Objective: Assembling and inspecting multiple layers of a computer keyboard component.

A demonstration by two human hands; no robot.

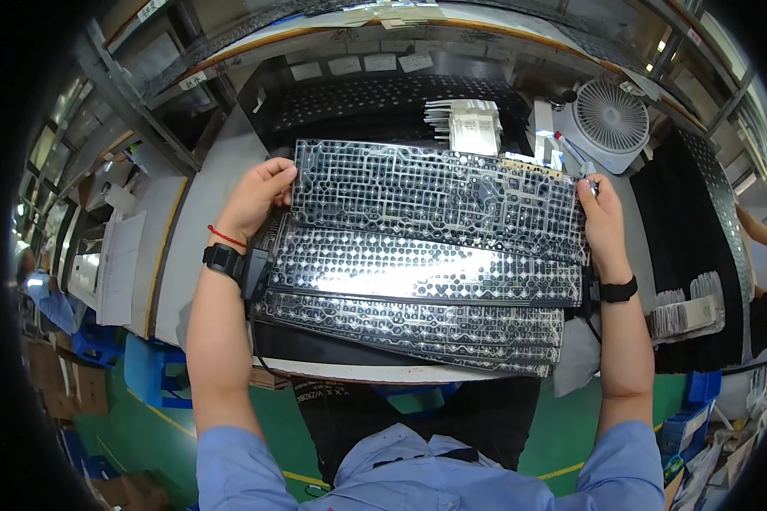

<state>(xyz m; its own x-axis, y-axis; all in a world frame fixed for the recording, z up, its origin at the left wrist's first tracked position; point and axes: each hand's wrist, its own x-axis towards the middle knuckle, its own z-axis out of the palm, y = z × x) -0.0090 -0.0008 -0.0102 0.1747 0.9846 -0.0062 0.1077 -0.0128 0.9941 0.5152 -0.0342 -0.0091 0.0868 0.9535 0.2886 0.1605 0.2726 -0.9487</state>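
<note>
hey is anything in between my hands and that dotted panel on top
Nothing visible. Your left hand holds the dotted panel by its left edge, your right hand by its upper right corner. What lies behind it is hidden.

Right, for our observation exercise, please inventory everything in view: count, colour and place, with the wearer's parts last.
Held panel: one, black and silver, between both hands
Similar panels: several overlapping, black and silver, below it
Pale bundles: two, off-white, behind the held panel and far right
Fan: one, white, back right
Perforated black sheets: count unclear, back and right
Workbench: one, grey, beneath
Blue chair: one, lower left
Floor: green, below
Rim clutter: too blurred to count
Wristbands: two, black, one per wrist
Red cord: one, left wrist
Left hand: one, panel's left edge
Right hand: one, panel's right edge
</note>
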